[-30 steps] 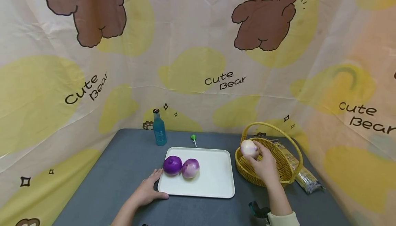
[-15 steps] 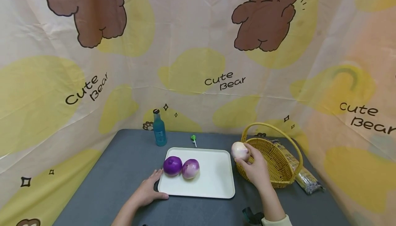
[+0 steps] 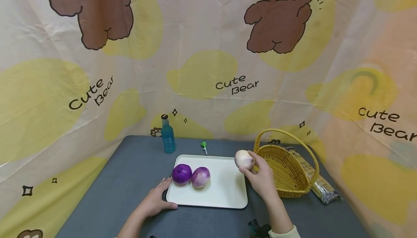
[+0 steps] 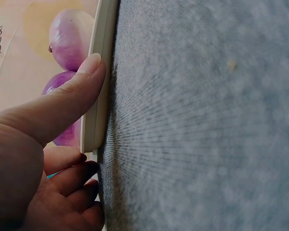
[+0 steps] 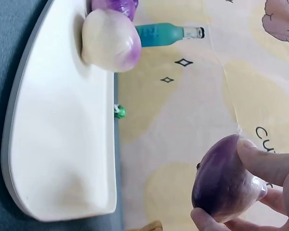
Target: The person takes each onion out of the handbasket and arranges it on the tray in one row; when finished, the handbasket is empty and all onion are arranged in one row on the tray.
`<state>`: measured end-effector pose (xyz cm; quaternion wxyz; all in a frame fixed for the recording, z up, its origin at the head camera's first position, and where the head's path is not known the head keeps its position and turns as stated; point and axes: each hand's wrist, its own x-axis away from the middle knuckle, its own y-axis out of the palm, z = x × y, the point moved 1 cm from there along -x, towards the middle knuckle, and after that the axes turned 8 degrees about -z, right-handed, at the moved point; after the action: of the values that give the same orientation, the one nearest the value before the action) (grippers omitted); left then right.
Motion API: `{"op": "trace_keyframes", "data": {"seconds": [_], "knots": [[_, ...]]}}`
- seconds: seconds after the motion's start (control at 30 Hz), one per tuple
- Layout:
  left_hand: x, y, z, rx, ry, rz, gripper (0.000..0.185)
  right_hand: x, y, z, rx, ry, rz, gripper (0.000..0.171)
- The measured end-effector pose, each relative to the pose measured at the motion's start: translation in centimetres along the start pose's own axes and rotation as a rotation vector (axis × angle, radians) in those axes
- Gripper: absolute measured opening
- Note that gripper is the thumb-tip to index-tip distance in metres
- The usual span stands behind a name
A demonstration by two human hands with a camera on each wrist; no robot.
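Observation:
My right hand [image 3: 263, 180] pinches an onion [image 3: 244, 159] between thumb and fingers, above the right end of the white tray [image 3: 224, 183]. That onion looks pale in the head view; its purple side [image 5: 221, 178] shows in the right wrist view. Two more onions lie on the tray's left part, side by side: a deep purple one [image 3: 181, 174] and a paler purple-and-white one [image 3: 201, 177]. My left hand [image 3: 156, 199] holds the tray's near left corner, with its thumb [image 4: 77, 96] along the front rim and its fingers bent at the left side.
A yellow wicker basket [image 3: 283, 194] with a tall handle stands right of the tray. Behind it lies a clear-wrapped packet [image 3: 322, 189]. A blue bottle [image 3: 168, 138] and a green lollipop [image 3: 203, 145] are beyond the tray. A printed cloth [image 3: 195, 31] hangs behind the table.
My right hand has carried the onion left, from over the basket to above the tray's right end. The left hand, the tray and its two onions have stayed put.

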<state>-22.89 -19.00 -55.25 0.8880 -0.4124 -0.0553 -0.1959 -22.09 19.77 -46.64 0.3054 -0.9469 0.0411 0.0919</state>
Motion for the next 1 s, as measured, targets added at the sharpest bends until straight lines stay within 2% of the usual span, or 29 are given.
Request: {"op": "trace_keyframes", "data": {"seconds": [0.23,0.5,0.77,1.0], "knots": [[0.1,-0.1,0.2,0.002,0.002,0.001,0.112,-0.2,1.4,-0.5,-0.050,0.013,-0.038,0.068],[0.2,-0.2,0.6,0.000,-0.004,-0.007,0.111,-0.5,3.5,-0.1,-0.024,-0.023,-0.042,0.068],[0.2,-0.2,0.6,-0.001,0.003,-0.005,0.110,-0.6,5.1,0.1,-0.060,-0.034,-0.070,0.065],[0.2,-0.1,0.4,-0.002,-0.004,-0.002,0.111,-0.9,6.7,1.1,-0.005,-0.039,-0.116,0.064]]}}
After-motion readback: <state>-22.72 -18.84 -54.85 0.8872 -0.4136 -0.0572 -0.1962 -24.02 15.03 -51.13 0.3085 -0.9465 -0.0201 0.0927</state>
